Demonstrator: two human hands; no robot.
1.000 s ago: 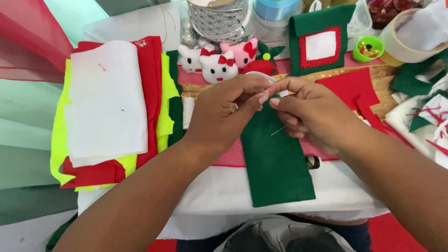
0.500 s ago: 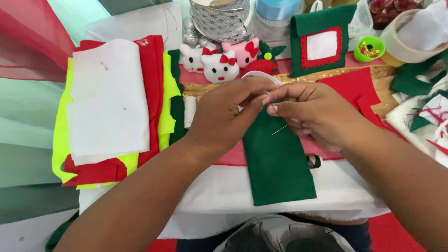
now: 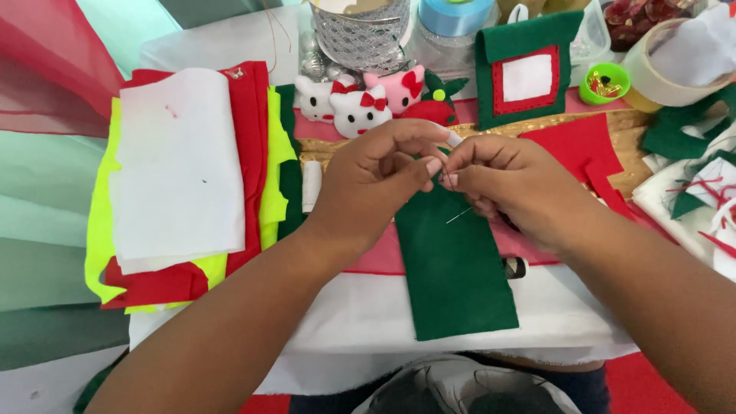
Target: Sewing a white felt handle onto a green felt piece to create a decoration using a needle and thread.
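Green felt strip (image 3: 458, 268) lies on the table (image 3: 360, 314), its top end lifted between both hands. The left hand (image 3: 376, 180) pinches the felt to steady it; the right hand (image 3: 510, 184) pinches a needle (image 3: 458, 215), its grip pressed together.

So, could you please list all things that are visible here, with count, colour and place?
Green felt strip: one, dark green, centre, under both hands.
Needle: one, thin, silvery, below the fingertips.
Felt stack: one pile, white on red and yellow-green, left.
Cat-face toys: three, two white, one pink, behind the hands.
Felt house piece: one, green with a white square, top right.
Small cup: one, bright green, top right.
Left hand: pinching at the strip's top.
Right hand: fingertips meeting the left.
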